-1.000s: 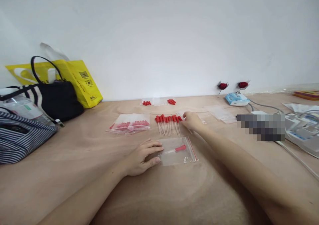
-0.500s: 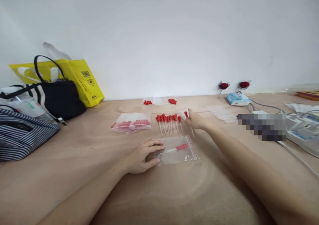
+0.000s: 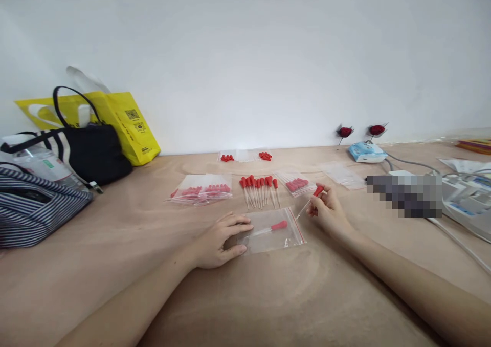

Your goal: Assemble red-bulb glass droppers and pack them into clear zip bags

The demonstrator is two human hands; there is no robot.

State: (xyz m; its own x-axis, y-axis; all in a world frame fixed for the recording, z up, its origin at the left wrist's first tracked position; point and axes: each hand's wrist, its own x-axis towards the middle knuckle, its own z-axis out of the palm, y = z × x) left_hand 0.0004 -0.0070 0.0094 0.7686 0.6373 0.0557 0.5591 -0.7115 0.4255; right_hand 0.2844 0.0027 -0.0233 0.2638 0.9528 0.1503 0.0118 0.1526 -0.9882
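A clear zip bag [image 3: 264, 242] with a red strip along its right end lies flat on the table; one dropper [image 3: 279, 225] with a red bulb is inside. My left hand [image 3: 222, 239] rests on the bag's left end, fingers stretched out and thumb apart. To the bag's right, my right hand [image 3: 328, 209] pinches another dropper [image 3: 318, 190] by its red bulb, the thin clear tube slanting down-left towards the bag's red-striped end. Behind the bag lies a row of loose droppers [image 3: 258, 182], bulbs pointing away from me.
Filled zip bags [image 3: 205, 188] are stacked at left, and another bag of red bulbs [image 3: 297, 184] lies right of the row. Red bulbs [image 3: 265, 156] sit by the wall. Flat clear bags [image 3: 343, 175], a tissue pack [image 3: 367, 152] and cables are at right; handbags [image 3: 95, 152] stand left.
My right hand has come back towards me and to the right, bringing a dropper from beside the row. The bag of red bulbs behind it is now uncovered. My left hand stays put.
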